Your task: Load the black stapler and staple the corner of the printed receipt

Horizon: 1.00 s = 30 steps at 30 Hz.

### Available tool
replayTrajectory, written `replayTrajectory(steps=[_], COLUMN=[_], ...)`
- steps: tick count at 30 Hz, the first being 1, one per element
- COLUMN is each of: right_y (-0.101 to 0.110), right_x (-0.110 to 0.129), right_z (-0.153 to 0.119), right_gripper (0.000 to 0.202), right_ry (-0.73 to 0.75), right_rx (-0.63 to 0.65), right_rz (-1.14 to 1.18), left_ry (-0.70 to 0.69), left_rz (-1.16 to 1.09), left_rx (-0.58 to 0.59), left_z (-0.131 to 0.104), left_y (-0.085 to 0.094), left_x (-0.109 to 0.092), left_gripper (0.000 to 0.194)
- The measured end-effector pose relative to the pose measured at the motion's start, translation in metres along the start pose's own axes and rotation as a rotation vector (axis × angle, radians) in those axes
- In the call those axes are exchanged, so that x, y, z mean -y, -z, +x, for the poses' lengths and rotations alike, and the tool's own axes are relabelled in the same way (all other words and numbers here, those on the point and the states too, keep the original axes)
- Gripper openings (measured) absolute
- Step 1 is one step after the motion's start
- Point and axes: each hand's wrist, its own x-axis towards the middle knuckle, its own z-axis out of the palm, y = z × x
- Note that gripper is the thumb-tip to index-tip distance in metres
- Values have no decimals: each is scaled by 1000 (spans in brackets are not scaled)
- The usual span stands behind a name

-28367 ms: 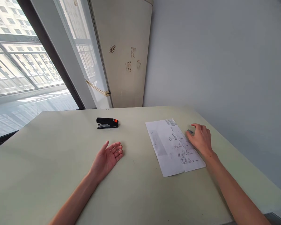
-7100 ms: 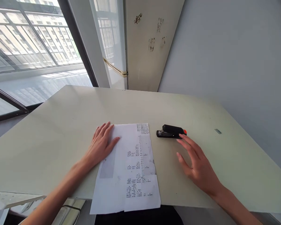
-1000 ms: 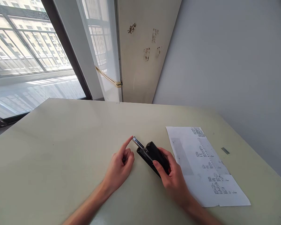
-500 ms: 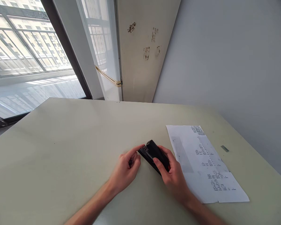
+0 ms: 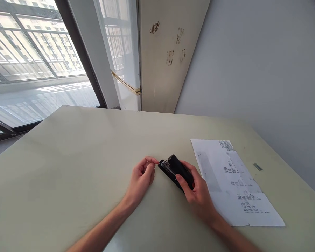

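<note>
A black stapler (image 5: 179, 169) is tilted over the table, its top arm parted from the base at the front end. My right hand (image 5: 198, 192) is wrapped round its rear part, thumb on the near side. Left of it is my left hand (image 5: 141, 178), fingers curled, with the index fingertip near or touching the stapler's front tip. Whether a small item sits between the left thumb and fingers cannot be made out. To the right, a printed white paper sheet (image 5: 231, 182) lies flat on the table, partly beneath my right hand and forearm.
The pale table (image 5: 81, 168) extends to both sides. A small strip of staples (image 5: 257, 167) lies right of the paper. Beyond the table's far edge stand a cabinet (image 5: 165, 80) with brown marks and a window (image 5: 36, 52); a grey wall (image 5: 257, 63) borders the right.
The left index finger has bent and drawn back from the stapler's inner front to its tip. The view has shifted slightly, moving the table and paper to the right.
</note>
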Motion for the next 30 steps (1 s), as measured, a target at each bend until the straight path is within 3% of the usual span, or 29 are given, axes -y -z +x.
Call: replayTrajectory(steps=[6,10,15,19,24,30], right_y=[-3,-8,-18,-28,-55,-86], right_x=[2,9,13,20,38,45], right_z=[1,18,70,120,166,201], right_gripper=[46,45,41,37,38,40], right_ry=[-28,-7,133,287,409,460], right_rx=[-11,29,98,311,430,519], right_rz=[5,37,-44,-204,-365,-409], left_ry=[13,10,36,187,248,290], left_rz=[-47,-104,-205,-490,-750,-917], left_rx=[-15,-15,44,168,129,103], left_z=[0,3,2,0,4,7], left_y=[0,3,3,7,16,21], left_x=[1,8,8,1,-5,-2], left_gripper=[19,21,21,21,22,28])
